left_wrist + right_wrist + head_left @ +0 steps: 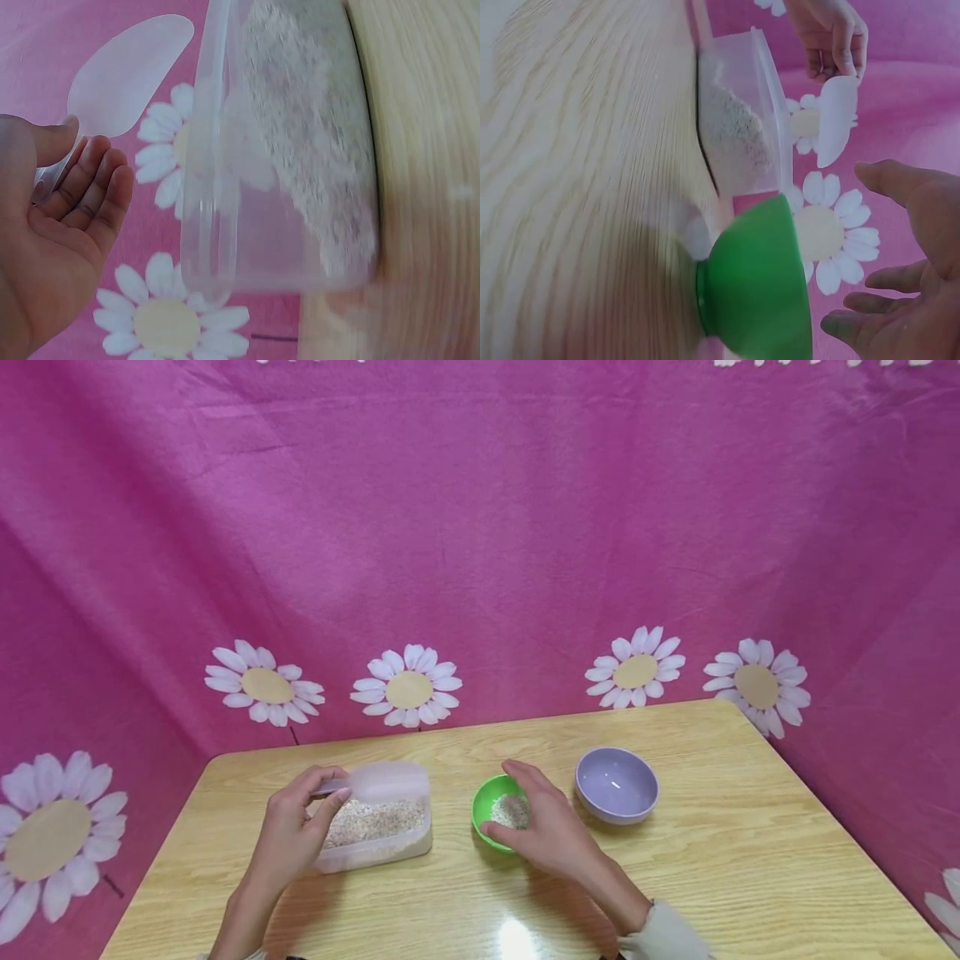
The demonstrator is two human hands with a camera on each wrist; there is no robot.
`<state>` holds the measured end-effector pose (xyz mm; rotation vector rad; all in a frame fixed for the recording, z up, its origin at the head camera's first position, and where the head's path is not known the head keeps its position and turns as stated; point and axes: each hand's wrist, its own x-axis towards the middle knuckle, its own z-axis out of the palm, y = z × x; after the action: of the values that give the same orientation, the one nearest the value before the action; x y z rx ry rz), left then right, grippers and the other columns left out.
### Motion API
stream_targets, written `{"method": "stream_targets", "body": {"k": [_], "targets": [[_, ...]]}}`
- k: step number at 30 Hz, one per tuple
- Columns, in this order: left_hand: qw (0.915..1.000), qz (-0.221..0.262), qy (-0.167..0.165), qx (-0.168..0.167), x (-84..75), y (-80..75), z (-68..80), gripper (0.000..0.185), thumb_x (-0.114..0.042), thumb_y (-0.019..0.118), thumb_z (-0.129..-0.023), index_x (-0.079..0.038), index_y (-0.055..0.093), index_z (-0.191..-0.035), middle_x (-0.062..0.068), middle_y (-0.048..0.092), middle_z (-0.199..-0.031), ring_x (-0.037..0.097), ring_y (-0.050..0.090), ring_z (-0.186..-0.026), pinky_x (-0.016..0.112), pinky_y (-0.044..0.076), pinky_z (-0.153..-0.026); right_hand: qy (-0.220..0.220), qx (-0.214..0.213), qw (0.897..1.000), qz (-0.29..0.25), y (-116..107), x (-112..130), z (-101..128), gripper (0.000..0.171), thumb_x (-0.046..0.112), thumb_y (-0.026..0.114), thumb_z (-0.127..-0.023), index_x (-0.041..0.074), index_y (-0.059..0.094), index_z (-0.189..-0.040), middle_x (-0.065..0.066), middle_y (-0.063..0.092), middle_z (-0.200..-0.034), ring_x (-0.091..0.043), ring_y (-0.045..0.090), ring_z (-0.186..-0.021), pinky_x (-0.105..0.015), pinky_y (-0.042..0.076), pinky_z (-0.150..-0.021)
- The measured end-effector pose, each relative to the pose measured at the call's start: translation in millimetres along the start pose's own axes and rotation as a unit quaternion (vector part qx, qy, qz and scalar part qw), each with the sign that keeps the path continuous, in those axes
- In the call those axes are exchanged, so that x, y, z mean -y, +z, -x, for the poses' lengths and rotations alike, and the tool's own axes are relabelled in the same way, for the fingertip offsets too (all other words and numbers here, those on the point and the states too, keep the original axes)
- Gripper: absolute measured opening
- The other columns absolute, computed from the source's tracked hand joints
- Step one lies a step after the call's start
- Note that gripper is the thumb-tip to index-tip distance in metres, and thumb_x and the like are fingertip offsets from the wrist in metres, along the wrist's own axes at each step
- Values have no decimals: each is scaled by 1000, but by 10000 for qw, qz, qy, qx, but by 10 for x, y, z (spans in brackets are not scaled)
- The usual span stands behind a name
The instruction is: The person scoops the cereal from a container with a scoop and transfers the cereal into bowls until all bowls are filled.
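Note:
My left hand (294, 827) pinches the handle of a translucent scoop (131, 79) between thumb and fingers. The scoop's blade is raised above a clear plastic container (378, 853) filled partway with pale grain-like flakes (375, 821). To the right, a small green bowl (754, 281) stands upright on the table, with some of the same pale material inside. My right hand (558, 831) hovers over its right side, thumb and fingers spread. In the right wrist view, a gap separates those fingers from the bowl's rim.
A purple bowl (618, 810) stands behind and to the right of my right hand, with nothing visible inside. The wooden table (720, 860) ends at a pink cloth (487, 543) printed with white daisies, which rises behind and at both sides.

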<state>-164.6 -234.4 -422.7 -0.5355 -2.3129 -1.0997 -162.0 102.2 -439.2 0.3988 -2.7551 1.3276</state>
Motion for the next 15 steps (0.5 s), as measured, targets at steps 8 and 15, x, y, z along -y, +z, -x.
{"method": "stream_targets", "body": {"k": [8, 15], "targets": [[9996, -232, 18, -175, 147, -203, 89, 24, 15, 76, -89, 0, 74, -108, 11, 77, -99, -18, 62, -98, 1, 48, -90, -207, 162, 9995, -146, 147, 157, -47, 89, 37, 89, -88, 3, 48, -159, -16, 48, -165, -41, 47, -151, -61, 38, -125], [9976, -611, 153, -279, 272, -341, 184, 28, 19, 78, -84, 2, 74, -106, 13, 77, -97, -25, 57, -99, -1, 47, -89, -321, 492, 9978, -311, 300, 285, -58, 86, 35, 85, -92, 2, 45, -160, -17, 45, -167, -39, 46, -153, -59, 39, -125]]}}
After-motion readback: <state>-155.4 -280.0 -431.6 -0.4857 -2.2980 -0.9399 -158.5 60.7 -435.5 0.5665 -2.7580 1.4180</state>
